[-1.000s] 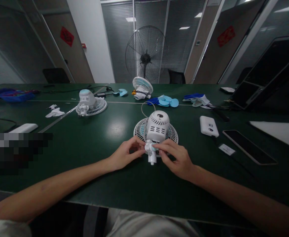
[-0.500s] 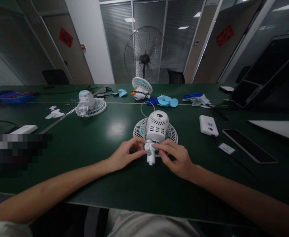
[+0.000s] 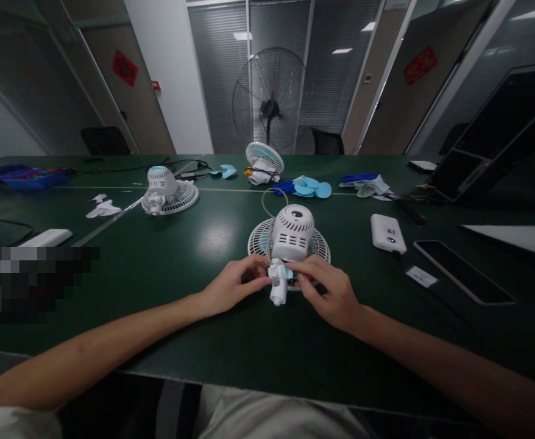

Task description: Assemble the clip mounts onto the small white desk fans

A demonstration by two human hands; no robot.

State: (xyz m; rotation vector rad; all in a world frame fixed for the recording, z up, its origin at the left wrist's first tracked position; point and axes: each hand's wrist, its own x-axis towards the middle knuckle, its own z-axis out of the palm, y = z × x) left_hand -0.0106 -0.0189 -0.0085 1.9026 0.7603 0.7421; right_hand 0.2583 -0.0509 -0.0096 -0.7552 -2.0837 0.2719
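A small white fan (image 3: 294, 235) lies with its grille (image 3: 259, 239) down on the table, motor housing upward. Its white neck bracket (image 3: 278, 291) points toward me, with a light-blue wing knob (image 3: 288, 272) on the right side. My left hand (image 3: 236, 283) pinches the bracket's left side between thumb and index finger. On the other side, my right hand (image 3: 330, 291) has its index finger and thumb closed around the knob. The fingertips partly hide what they touch.
Another white fan (image 3: 163, 192) lies back left; a third fan (image 3: 264, 164) sits at the far middle. Blue fan blades (image 3: 312, 187) and gloves (image 3: 365, 183) lie behind. To the right are a white device (image 3: 388, 233) and a phone (image 3: 463, 271). A blue tray (image 3: 34, 177) is far left.
My right index finger and thumb have shifted slightly right, and more of the blue knob shows. My left hand keeps its place on the bracket. The view has moved slightly.
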